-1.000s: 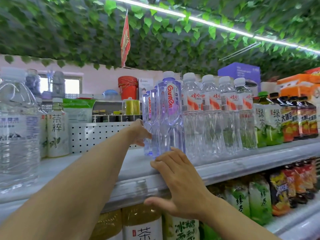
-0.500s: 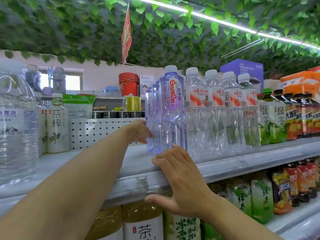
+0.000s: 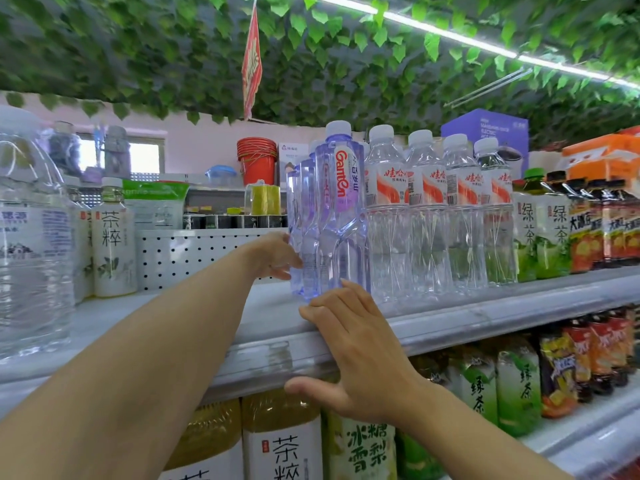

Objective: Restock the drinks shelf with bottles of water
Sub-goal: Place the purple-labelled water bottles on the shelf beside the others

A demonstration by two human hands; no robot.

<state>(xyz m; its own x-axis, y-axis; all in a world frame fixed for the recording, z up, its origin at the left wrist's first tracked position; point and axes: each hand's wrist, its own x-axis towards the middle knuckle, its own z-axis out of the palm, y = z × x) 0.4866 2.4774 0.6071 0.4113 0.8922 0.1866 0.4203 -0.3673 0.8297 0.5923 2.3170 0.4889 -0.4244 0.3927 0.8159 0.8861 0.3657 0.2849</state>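
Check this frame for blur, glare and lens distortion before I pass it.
Head view: leaf ceiling motion-smeared; ceiling light strip blown out; window overexposed; shelf edge bowed by the wide-angle lens; Ganten bottle label and both hands reasonably sharp.

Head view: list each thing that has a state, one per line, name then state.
Ganten bottles: upright, capped, in a row at the shelf's front.
Left hand: touching the row's left side low down.
Right hand: fingers flat on the shelf edge, touching the front bottle's base.
Red-label water bottles: upright, capped, side by side.
Green tea bottles: upright, capped.
Large water jug: upright.
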